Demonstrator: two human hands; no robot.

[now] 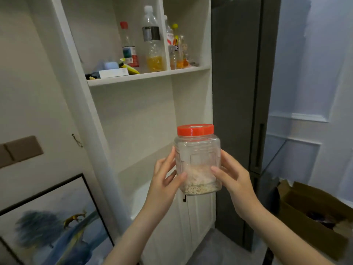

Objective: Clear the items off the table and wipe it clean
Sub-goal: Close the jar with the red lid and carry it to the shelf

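You're holding the jar (197, 159) upright in front of the shelf unit (149, 75), out at arm's length. Your left hand (165, 174) and right hand (232, 175) are gripping its sides, fingers curled round it. The jar is hiding your far fingertips, and its grainy contents are showing only as a blur.

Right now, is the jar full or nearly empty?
Nearly empty: the jar is clear, and pale grains cover only its bottom; the red lid is on.
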